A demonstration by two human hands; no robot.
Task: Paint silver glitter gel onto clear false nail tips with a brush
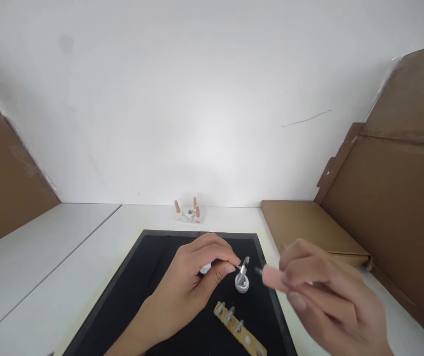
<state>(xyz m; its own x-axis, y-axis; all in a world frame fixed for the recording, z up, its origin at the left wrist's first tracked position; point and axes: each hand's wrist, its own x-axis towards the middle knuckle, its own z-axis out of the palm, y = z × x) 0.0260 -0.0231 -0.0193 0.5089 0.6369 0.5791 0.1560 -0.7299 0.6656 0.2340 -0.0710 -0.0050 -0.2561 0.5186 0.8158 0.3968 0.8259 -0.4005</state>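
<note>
My left hand is pinched, thumb and forefinger together, just left of a shiny silver curved piece on a small round white base. A thin tip pokes out from the pinch toward the silver piece; what it belongs to is hidden. A white round object shows partly behind the left fingers. My right hand is closed around a nail polish brush with a pink handle, its blurred tip pointing left at the silver piece, apart from it. Below lies a yellowish strip bearing several clear nail tips.
A clear holder with pink-capped bottles stands at the back by the white wall. Under the hands lies a black mat on a white table. A flat cardboard box rests at right, beside a tall cardboard side.
</note>
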